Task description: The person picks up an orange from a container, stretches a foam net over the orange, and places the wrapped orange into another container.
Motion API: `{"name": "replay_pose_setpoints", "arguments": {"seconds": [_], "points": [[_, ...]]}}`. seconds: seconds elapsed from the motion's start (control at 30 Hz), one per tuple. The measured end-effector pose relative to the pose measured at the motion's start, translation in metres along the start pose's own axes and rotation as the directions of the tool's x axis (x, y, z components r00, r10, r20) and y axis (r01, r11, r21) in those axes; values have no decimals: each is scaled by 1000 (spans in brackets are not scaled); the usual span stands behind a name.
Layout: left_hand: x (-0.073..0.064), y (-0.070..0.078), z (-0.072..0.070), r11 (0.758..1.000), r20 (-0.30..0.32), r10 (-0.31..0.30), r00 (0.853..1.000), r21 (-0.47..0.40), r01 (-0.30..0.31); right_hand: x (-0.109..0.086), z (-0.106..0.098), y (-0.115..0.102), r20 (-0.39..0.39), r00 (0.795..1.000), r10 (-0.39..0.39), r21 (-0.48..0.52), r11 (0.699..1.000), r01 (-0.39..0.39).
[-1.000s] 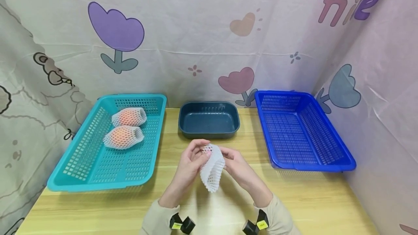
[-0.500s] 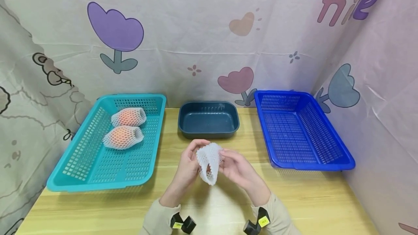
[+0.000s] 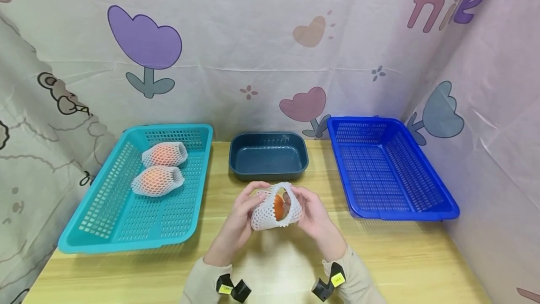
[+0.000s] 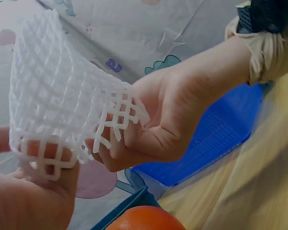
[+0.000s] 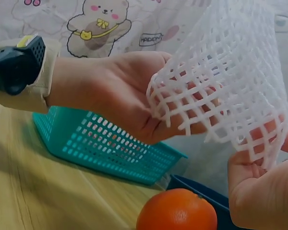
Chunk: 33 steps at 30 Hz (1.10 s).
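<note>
Both hands hold a white foam fruit net (image 3: pixel 266 215) by its edges, over the front middle of the table. The left hand (image 3: pixel 242 215) grips its left side, and the right hand (image 3: pixel 311 210) pinches its right rim, so the mouth gapes between them. Through that opening part of an orange (image 3: pixel 279 207) shows in the head view. Both wrist views place the orange (image 5: pixel 177 211) below the net, outside it. In the left wrist view, the right hand's fingers (image 4: pixel 117 148) curl at the lattice edge. Some fingertips are hidden behind the mesh.
A teal basket (image 3: pixel 202 191) at left holds two orange-coloured fruits (image 3: pixel 162 154) in white foam nets. At the back middle stands a dark blue-green tray (image 3: pixel 268 175), with a blue basket (image 3: pixel 343 177) to the right. A printed curtain (image 3: pixel 236 27) encloses the table (image 3: pixel 405 257).
The net has turned from hanging lengthwise to lying sideways, its mouth now spread towards the right. The orange has come into sight through it. Both hands have shifted only slightly.
</note>
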<state>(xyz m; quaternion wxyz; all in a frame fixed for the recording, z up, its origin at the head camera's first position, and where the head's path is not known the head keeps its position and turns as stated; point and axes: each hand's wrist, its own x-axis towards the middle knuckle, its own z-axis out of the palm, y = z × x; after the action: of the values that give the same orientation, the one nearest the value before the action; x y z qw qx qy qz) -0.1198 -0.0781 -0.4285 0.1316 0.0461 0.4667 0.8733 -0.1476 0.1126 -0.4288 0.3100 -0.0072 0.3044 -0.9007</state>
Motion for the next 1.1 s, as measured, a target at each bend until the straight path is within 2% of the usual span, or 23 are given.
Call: {"name": "replay_pose_setpoints", "arguments": {"seconds": [0.2, 0.33, 0.5, 0.7, 0.83, 0.97, 1.1], "points": [[10, -4, -3, 997, -164, 32, 986, -62, -43, 6, -7, 2, -77, 996, -41, 1, 999, 41], [19, -12, -10, 996, -199, 68, 978, -41, -78, 16, -15, 7, -166, 983, -81, -46, 996, 75], [28, -25, -26, 990, -224, 131, 966, -15, -138, 30, -26, 17, -258, 959, -120, -81, 991, 102], [38, -37, -41, 990, -320, 119, 940, -37, -137, 41, -37, 27, -326, 930, -172, -141, 981, 132], [42, -45, -50, 990, -368, 104, 924, -49, -131, 45, -44, 33, -334, 925, -181, -171, 977, 129], [46, -54, -58, 992, -404, 123, 906, 13, -128, 48, -52, 36, -329, 922, -203, -201, 969, 142], [48, -62, -64, 981, -413, 173, 894, 151, -120, 49, -58, 39, -345, 906, -246, -250, 954, 165]]}}
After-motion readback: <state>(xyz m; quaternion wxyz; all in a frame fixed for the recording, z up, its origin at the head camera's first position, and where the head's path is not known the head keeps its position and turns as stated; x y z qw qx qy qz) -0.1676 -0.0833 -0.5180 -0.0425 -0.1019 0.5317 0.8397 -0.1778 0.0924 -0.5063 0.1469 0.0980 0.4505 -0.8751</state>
